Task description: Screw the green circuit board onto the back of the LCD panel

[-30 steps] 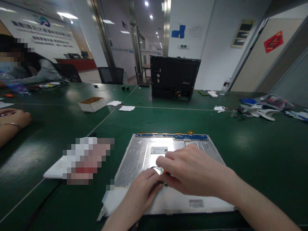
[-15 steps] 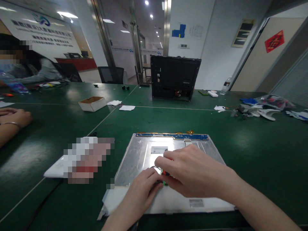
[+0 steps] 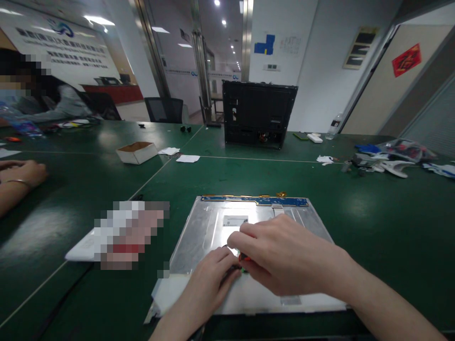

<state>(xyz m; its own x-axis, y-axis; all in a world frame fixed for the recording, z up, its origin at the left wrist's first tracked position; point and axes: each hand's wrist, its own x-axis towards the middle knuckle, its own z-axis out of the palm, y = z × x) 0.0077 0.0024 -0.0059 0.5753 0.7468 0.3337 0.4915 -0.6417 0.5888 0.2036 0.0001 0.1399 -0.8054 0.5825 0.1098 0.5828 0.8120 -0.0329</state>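
A silver LCD panel [image 3: 192, 237] lies back side up on the table, with a blue circuit board strip [image 3: 231, 201] along its far edge. Over the middle of the panel my right hand [image 3: 277, 253] is closed around a small orange-and-black item [image 3: 243, 257], mostly hidden by the fingers. My left hand [image 3: 213, 272] is closed beside it, fingertips pinched near a bit of green board [image 3: 243, 270] and a thin dark wire. What the left fingers grip is hidden. The two hands almost touch.
Left of the panel lies a white packet [image 3: 81, 246], partly blurred out. Farther back stand an open white box [image 3: 137, 154] and a black monitor housing [image 3: 259, 113]. Loose parts and bags [image 3: 384, 158] lie at right. Another person's hands [image 3: 26, 175] rest at the left.
My right hand has turned and shifted slightly downward around the orange-and-black item. My left hand and the panel stay nearly in place.
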